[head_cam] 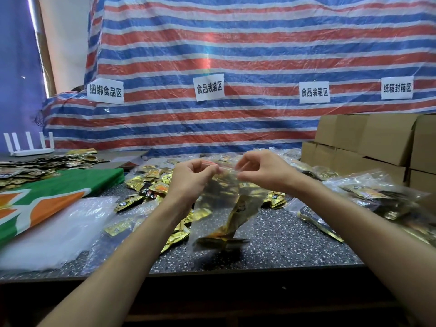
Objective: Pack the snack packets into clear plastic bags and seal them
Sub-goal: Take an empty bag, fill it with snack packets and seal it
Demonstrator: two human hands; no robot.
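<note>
My left hand (191, 178) and my right hand (262, 171) hold a clear zip bag (219, 204) up over the speckled tabletop (283, 244). Each hand pinches the bag's top edge between thumb and curled fingers, the left at the left end of the red seal strip (211, 163) and the right at the other end. The bag hangs down between my forearms with gold snack packets (226, 239) settled at its bottom. That lower end is blurred, and I cannot tell whether it touches the table. Behind and beside my left wrist lies a loose heap of gold and black packets (151, 182), spread across the middle of the table. A pile of empty clear bags (54, 232) lies at the near left, just beside a green, orange and white cloth (47, 194). More packets (35, 166) are scattered beyond that cloth, near a white router (28, 145) with upright antennas. Filled clear bags (377, 194) are heaped to my right, in front of stacked cardboard boxes (368, 138). A red, white and blue striped tarp (236, 55) covers the wall behind, with white paper signs (208, 88) in Chinese characters fixed along it.
</note>
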